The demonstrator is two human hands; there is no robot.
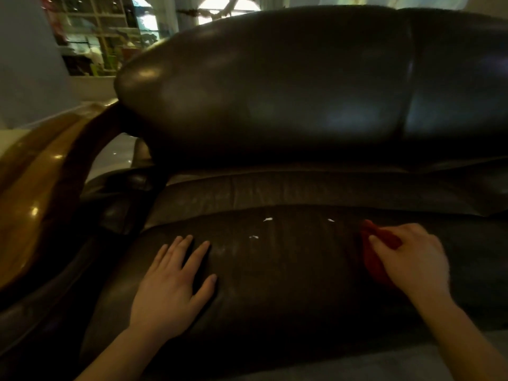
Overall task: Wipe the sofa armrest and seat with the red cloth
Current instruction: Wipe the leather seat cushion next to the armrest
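Observation:
A dark brown leather sofa fills the view. Its seat cushion [288,270] lies in front of me, with a few small white specks [267,219] near its back edge. My left hand [170,281] rests flat on the left part of the seat, fingers spread. My right hand [409,259] grips the red cloth [376,257] and holds it against the right part of the seat; much of the cloth is hidden under the hand. The glossy wooden armrest [35,193] curves along the left side.
The tall padded backrest [275,92] rises behind the seat. A second back cushion [461,78] adjoins it on the right. Behind the sofa at upper left stand white shelves [104,37] and a pale wall [24,64].

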